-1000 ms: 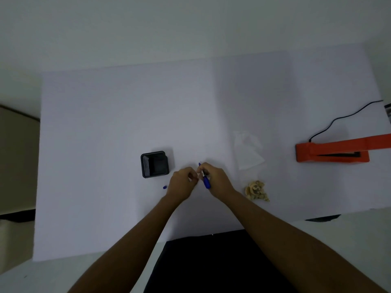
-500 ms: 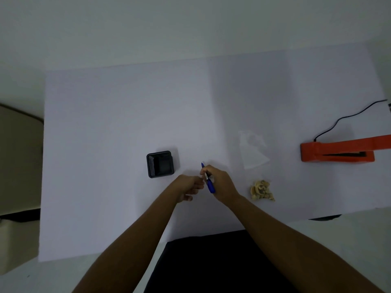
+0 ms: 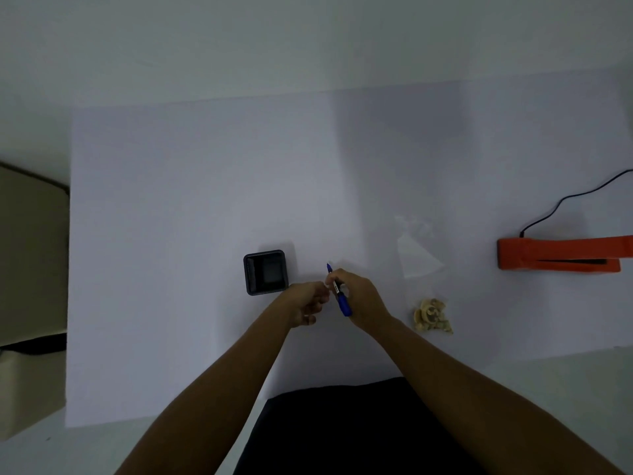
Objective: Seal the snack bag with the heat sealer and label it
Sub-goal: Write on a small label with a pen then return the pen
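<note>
My right hand [image 3: 356, 296] grips a blue pen [image 3: 343, 303] with its tip pointing away from me, just above the white table [image 3: 205, 200]. My left hand [image 3: 306, 299] is next to it with curled fingers, its fingertips close to the pen's middle. Whether it holds anything is hidden. A clear empty snack bag [image 3: 419, 255] lies flat to the right of the hands. A small pile of pale snacks [image 3: 432, 316] sits loose on the table in front of the bag. The orange heat sealer [image 3: 561, 257] lies at the far right, its jaw slightly apart.
A black square holder [image 3: 265, 276] stands just left of my left hand. The sealer's black cord [image 3: 565, 200] runs off to the right. The table's front edge is near my body, and a beige surface [image 3: 30, 255] lies beyond the left edge.
My left hand pulled back from the pen and then came close to it again. The right hand has kept hold of the pen almost in place.
</note>
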`<state>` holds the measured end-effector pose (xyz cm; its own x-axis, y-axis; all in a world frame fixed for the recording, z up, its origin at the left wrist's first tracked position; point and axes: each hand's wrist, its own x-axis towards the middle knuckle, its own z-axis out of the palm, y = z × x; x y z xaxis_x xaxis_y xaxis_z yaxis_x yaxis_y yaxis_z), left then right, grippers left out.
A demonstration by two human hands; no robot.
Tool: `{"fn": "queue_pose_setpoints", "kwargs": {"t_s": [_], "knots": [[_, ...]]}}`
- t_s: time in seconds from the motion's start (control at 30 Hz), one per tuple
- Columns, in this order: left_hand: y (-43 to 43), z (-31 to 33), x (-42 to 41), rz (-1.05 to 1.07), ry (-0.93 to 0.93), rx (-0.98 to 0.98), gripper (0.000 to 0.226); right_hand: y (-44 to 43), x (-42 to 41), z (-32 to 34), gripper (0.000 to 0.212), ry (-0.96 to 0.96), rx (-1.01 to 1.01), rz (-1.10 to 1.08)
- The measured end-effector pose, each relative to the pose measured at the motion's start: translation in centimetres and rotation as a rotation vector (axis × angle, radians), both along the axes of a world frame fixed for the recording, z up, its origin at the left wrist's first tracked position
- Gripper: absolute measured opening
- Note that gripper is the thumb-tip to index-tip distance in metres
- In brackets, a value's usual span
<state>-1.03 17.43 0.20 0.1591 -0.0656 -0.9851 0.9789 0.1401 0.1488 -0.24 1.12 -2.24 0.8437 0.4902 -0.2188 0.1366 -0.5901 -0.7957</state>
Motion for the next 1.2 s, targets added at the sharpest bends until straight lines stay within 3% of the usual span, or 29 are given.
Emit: {"fn": "queue_pose_setpoints", "kwargs": {"t_s": [0.13, 0.27, 0.4, 0.6, 0.7, 0.9, 1.2], "knots": [[-0.1, -0.4, 0.4, -0.057, -0.069, 0.066, 0.011, 0.1, 0.6, -0.7, 0.022, 0.010, 0.011, 0.020], [-0.5, -0.9, 0.7, -0.130, -0.208, 0.171, 0.014, 1.0, 0.8, -0.5, 0.003, -0.007, 0.045, -0.072], [-1.1, -1.6, 0.3, -0.159, -0.394, 0.279, 0.023, 3.4, 1.1, 0.5, 0.030, 0.151, 0.162, -0.281], [-1.0, -2.8, -0.5, -0.275, -0.565, 0.471, 0.034, 4.6, 1.0, 0.1, 0.033, 0.207, 0.174, -0.371], [-0.8, -3.1, -0.9, -0.318, -0.588, 0.517, 0.041, 4.6, 1.2, -0.4, 0.022, 0.089, 0.151, -0.338], [-1.6, -2.7, -1.2, -0.373, -0.604, 0.611, 0.031, 4.4, 0.5, -1.6, 0.045, 0.065, 0.141, -0.434], [-2.5, -2.6, -1.3, -0.423, -0.544, 0.678, 0.033, 4.1, 0.2, -2.9, 0.044, 0.025, 0.021, -0.383]]}}
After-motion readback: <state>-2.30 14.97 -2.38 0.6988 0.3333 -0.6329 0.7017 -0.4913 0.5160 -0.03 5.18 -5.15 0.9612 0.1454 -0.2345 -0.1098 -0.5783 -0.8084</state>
